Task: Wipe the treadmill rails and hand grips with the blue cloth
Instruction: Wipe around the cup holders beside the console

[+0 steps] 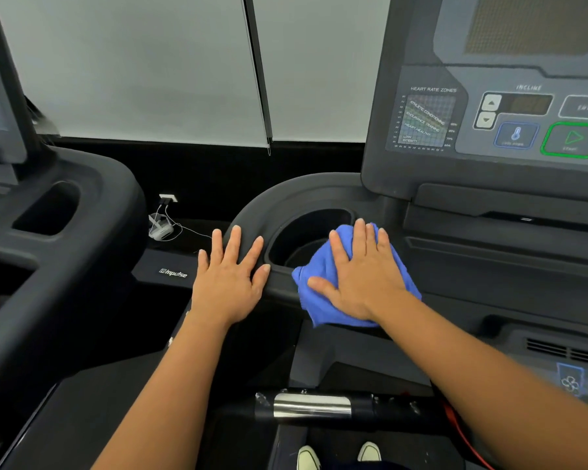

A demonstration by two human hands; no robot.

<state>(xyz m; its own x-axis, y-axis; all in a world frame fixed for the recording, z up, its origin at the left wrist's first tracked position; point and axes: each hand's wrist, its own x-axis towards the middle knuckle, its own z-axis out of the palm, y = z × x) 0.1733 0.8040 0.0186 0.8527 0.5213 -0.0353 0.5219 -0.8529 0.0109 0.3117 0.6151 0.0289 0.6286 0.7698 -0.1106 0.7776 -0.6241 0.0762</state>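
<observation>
- Right now the wiping is under way. The fingers (360,235) of the right hand (364,276) lie straight and slightly spread, flat on top of the blue cloth (314,269). They press it down rather than curl round it.
- That cloth is bunched on the near rim of the cup holder (313,220). One fold hangs over the rim's front edge and another reaches toward the cup holder's mouth.
- On the left hand (230,276) the fingers (233,242) are also straight and fanned, and hold nothing. They rest on the moulded surround just left of the cup holder, with the thumb tip touching its near-left rim, as if to steady the body.
- Judging by where the cloth sits, the moulding around the cup holder is being cleaned. The rails and grips look to be ahead.
- A hand grip (311,405) with a shiny metal sleeve lies nearer the person than the cup holder.
- The next move probably calls for gathering the cloth into a wrapped hold. A flat palm will not follow a round bar.
- Behind and to the right of the cup holder rises the console (489,130) with its buttons.
- Well to the left of the cup holder stands a second treadmill (65,205), with a wall socket (168,198) in the gap between.
- Pale shoes (340,456) show at the bottom edge, well on the near side of the cup holder.
</observation>
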